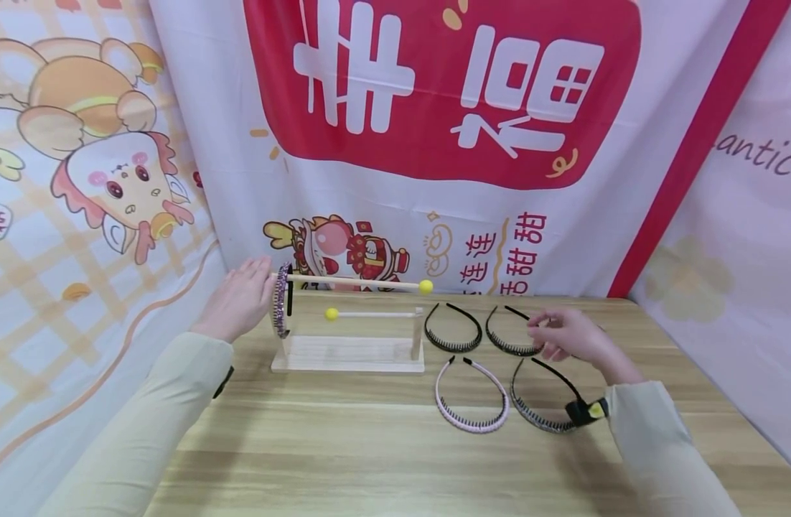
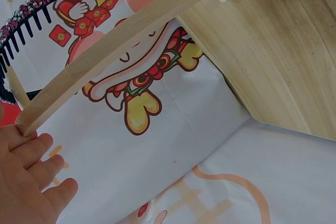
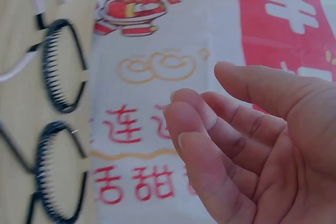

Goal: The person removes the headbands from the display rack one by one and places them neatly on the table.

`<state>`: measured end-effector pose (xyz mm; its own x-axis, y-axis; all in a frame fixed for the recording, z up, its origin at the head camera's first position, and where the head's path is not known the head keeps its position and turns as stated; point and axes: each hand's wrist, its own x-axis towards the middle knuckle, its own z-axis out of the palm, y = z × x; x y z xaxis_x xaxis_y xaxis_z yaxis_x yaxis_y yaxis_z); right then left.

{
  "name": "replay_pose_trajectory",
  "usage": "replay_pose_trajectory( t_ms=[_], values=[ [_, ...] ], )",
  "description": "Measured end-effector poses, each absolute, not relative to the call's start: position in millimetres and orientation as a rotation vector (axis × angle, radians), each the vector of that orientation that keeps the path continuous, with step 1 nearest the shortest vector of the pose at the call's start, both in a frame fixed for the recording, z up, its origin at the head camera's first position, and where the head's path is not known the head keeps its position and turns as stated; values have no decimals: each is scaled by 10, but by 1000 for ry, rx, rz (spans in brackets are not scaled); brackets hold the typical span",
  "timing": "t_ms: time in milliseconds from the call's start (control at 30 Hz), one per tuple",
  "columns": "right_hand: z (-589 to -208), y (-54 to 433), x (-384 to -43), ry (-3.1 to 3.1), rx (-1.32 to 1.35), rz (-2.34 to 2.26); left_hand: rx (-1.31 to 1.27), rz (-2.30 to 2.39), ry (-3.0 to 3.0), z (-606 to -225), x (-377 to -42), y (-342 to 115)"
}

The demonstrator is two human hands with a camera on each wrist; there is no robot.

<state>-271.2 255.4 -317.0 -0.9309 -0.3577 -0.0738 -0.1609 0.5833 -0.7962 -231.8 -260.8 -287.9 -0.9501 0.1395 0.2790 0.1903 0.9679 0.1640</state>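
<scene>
At the left end of the wooden rack (image 1: 350, 353), my left hand (image 1: 242, 298) touches the top of the upright post (image 2: 105, 59) with its fingertips. A toothed headband covered in purple glitter (image 1: 281, 301) hangs on the rack's upper rod, right beside that hand. My right hand (image 1: 570, 334) holds nothing, its fingers loosely bent over the far right black headband (image 1: 512, 350). Another black headband (image 1: 452, 347) lies to the left of it. Nearer me are a pink headband (image 1: 479, 429) and a grey glittery one (image 1: 543, 422), partly covered by the right wrist's camera.
Yellow balls cap the upper rod (image 1: 363, 282) at its right end and the lower rod (image 1: 376, 314) at its left end. Printed cloth (image 1: 208, 194) hangs behind and on both sides of the wooden table (image 1: 344, 445).
</scene>
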Motion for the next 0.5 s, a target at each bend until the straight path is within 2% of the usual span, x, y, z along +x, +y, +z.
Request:
replay_pose_trajectory(
  t_ms=[500],
  values=[
    [-2557,1861,-3037,2614,-565,-1344,-240,-280,-2851,-2875,-2308,-2625]
  ],
)
